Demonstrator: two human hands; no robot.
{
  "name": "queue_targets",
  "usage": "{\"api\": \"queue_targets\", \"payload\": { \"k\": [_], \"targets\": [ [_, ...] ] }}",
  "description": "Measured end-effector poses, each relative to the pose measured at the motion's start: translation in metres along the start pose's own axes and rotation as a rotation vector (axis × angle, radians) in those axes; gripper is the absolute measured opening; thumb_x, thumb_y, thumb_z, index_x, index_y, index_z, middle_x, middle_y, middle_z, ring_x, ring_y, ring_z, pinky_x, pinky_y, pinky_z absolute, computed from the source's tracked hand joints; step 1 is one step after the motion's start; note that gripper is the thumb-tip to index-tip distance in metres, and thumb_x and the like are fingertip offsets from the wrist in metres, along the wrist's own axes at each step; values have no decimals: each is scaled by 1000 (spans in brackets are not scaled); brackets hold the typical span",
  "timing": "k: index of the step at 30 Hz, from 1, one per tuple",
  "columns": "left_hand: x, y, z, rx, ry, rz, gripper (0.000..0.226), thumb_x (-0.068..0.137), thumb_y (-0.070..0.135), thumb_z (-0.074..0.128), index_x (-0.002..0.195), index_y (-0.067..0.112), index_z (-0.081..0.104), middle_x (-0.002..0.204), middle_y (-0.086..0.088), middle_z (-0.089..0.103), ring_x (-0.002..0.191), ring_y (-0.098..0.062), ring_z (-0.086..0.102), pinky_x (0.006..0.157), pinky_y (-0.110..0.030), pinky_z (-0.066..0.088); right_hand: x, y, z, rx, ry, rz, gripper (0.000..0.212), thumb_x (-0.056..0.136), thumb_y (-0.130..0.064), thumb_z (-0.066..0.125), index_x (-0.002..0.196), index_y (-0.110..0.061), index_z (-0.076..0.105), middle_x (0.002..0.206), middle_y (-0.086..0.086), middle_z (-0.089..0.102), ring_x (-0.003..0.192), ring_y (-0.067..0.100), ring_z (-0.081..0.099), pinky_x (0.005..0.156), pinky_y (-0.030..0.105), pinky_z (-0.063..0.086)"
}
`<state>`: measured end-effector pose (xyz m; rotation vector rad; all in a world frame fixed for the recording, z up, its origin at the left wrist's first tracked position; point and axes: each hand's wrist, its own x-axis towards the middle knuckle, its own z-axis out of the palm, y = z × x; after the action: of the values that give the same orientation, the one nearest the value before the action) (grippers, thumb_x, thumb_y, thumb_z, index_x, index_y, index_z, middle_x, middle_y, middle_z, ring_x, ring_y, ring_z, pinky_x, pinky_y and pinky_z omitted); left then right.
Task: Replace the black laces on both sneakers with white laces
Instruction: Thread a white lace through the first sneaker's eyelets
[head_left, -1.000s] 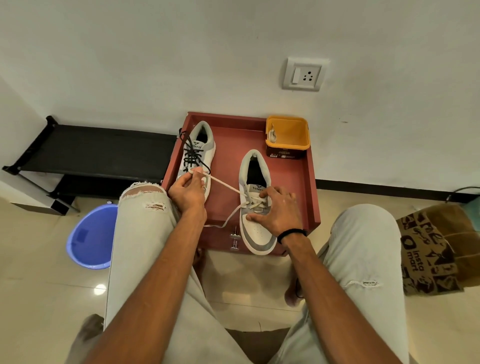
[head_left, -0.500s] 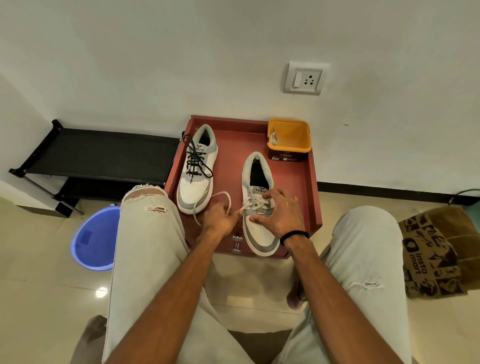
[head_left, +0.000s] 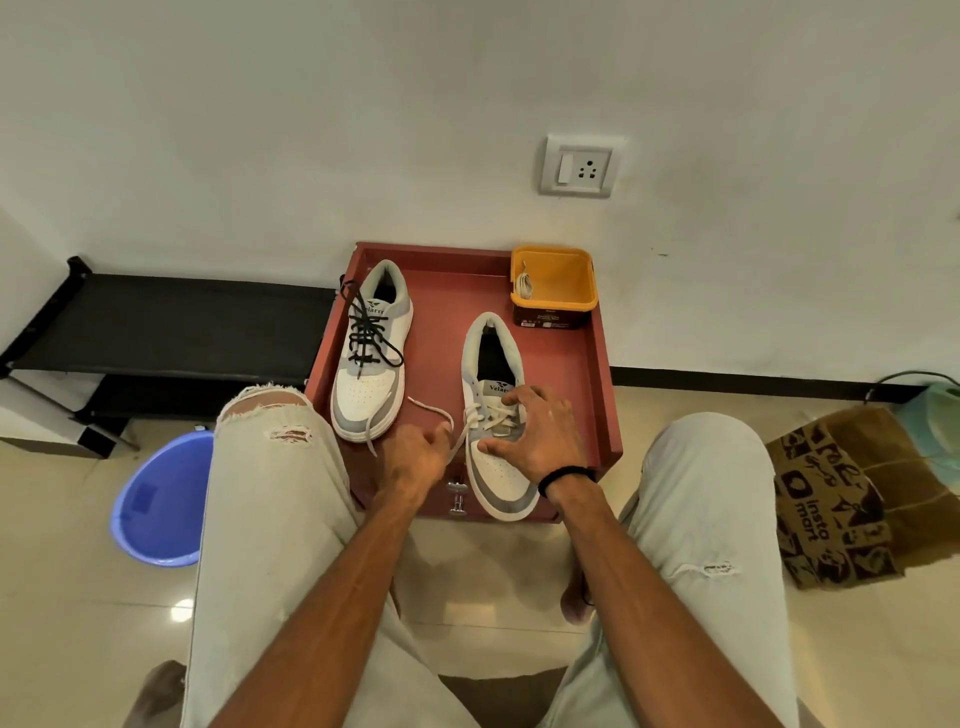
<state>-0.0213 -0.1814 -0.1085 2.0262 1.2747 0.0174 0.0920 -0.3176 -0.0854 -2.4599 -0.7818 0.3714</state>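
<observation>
At the frame's centre, near to far:
Left hand (head_left: 415, 460): fingers curling, pinching the white lace (head_left: 457, 447) just left of the near sneaker.
Right hand (head_left: 535, 436): fingers spreading over the near sneaker (head_left: 498, 467), thumb and fingertips pressing its laced front.
Lace tail: looping left across the red tray (head_left: 447, 353) toward the far shoe's toe.
Far sneaker (head_left: 371, 353): sitting upper left on the tray, wearing black laces (head_left: 366, 332).
Yellow tub (head_left: 556, 283): standing in the tray's upper right corner, holding a pale lace bundle.
</observation>
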Motion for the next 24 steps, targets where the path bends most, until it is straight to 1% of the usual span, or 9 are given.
{"api": "queue_targets", "payload": {
  "k": [3,5,9,14,16,18,20,21,24],
  "targets": [
    [-6,6,1,-27,-78,131,32,106,27,51,127,11,70,118,-15,73,101,-32,68,90,-37,52,1,-1,0,17,9,-2,71,65,-53,90,125,-29,61,129,-3,56,116,24,48,96,37,47],
    [-10,11,0,-75,-101,209,35,105,22,54,139,16,62,132,-9,68,117,-29,65,101,-36,48,0,-1,0,30,11,2,70,65,-52,91,124,-29,62,129,-4,56,117,23,48,96,37,47],
    [-13,18,0,-129,-113,234,47,100,31,65,144,17,56,138,-5,65,118,-22,65,96,-31,48,0,-1,-2,43,12,2,68,65,-50,91,123,-27,62,128,-3,56,118,23,47,98,37,47],
    [-14,16,-3,-161,-135,175,53,95,37,72,142,19,56,126,-8,70,105,-20,69,87,-30,53,1,0,-1,45,7,16,69,65,-51,91,123,-28,62,128,-3,55,118,23,48,97,38,49],
    [-15,18,-8,-192,-118,172,50,93,36,74,137,20,58,112,-3,73,88,-9,70,71,-22,53,1,0,-1,47,0,15,69,65,-51,90,123,-28,61,128,-2,54,118,23,48,98,38,49],
    [-16,23,-13,-248,-104,198,40,95,30,73,131,19,59,98,5,70,69,8,65,53,-10,46,3,-1,-1,55,-14,18,68,67,-49,89,125,-28,61,129,-1,53,119,23,48,98,40,50],
    [-19,28,-18,-326,-137,208,27,99,23,67,124,20,59,88,7,70,63,15,64,49,-7,46,4,1,0,69,-39,25,68,68,-46,90,126,-28,60,129,0,52,119,24,50,99,42,51],
    [-20,29,-21,-393,-169,199,23,101,20,64,124,18,59,85,3,74,68,12,67,52,-9,49,5,1,1,79,-47,25,69,68,-43,91,128,-29,59,129,1,52,118,25,51,100,43,52],
    [-24,33,-30,-631,-302,154,26,104,9,56,128,14,62,89,-4,79,71,-16,70,68,-31,60,7,2,0,133,-22,28,63,77,-28,85,133,-30,56,128,2,52,114,23,54,98,39,52]
  ]
}}
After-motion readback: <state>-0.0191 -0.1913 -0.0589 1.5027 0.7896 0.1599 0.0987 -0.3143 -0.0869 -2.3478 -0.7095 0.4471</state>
